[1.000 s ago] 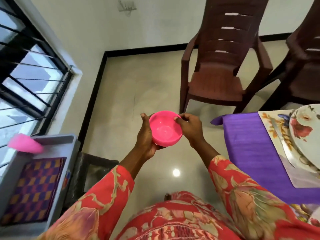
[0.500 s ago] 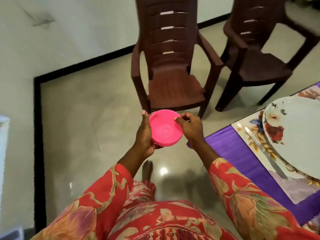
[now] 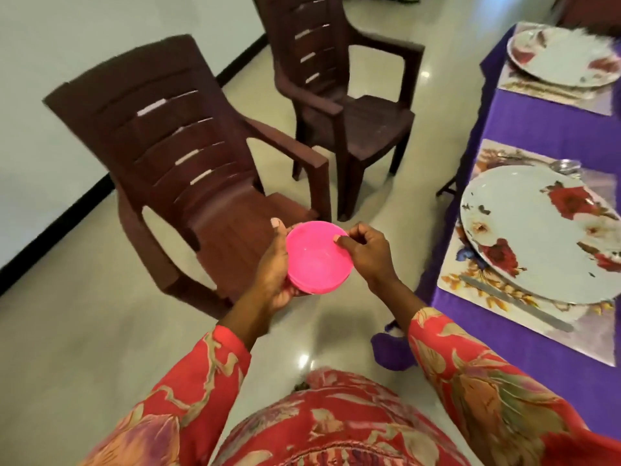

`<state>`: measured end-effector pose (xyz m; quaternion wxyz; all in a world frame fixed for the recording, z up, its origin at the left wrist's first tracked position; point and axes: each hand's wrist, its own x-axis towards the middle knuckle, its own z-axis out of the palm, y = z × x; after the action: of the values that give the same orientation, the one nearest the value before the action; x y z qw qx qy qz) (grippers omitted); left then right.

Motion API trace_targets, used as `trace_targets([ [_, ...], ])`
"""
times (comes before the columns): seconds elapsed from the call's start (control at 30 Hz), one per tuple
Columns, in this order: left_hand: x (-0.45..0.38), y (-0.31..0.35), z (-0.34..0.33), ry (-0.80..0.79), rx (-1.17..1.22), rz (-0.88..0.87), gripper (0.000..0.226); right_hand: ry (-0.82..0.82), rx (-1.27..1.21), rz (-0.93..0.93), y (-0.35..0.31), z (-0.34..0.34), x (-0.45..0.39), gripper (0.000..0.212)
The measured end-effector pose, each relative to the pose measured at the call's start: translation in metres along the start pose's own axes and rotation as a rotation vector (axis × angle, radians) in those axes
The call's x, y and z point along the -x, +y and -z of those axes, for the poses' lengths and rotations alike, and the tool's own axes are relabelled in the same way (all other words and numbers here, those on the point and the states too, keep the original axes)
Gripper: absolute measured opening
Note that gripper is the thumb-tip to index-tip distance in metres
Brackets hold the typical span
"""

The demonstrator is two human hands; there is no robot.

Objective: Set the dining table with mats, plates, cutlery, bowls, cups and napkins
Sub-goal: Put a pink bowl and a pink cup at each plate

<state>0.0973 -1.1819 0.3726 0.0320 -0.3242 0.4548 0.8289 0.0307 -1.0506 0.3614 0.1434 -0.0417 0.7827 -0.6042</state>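
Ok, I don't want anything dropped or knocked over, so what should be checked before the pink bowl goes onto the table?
1. Round pink plastic bowl held by left hand and right hand: ok.
2. Bowl upright: ok.
3. More than one bowl stacked: cannot tell.
4. Bare spot on near floral placemat: not ok, white flowered plate fills most.
5. Steel knife beside plate, clear of path: ok.
6. Brown plastic chair clear of table: ok.

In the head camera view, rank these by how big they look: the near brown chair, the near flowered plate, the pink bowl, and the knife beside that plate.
1. Near brown chair
2. Near flowered plate
3. Pink bowl and knife: unsure; the bowl is rounder but held closer to the camera.
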Motion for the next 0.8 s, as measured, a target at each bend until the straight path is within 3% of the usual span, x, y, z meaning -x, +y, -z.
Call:
trace_targets([
  [0.33, -0.087, 0.033, -0.035, -0.276, -0.095, 0.188, 0.066, 0.251, -0.011, 0.013, -0.01, 0.027, -0.06, 0.03],
  [0.47, -0.116, 0.047, -0.065, -0.346, -0.167, 0.202, 0.061, 0.339, -0.041, 0.011, -0.007, 0.044, -0.091, 0.029],
  [0.63, -0.162, 0.057, -0.109, -0.408, -0.256, 0.295, 0.076, 0.45, -0.03, -0.024, -0.003, 0.072, -0.131, 0.025],
  [0.8, -0.201, 0.064, -0.166, -0.423, -0.318, 0.303, 0.063, 0.576, -0.046, -0.066, 0.003, 0.111, -0.167, 0.015],
])
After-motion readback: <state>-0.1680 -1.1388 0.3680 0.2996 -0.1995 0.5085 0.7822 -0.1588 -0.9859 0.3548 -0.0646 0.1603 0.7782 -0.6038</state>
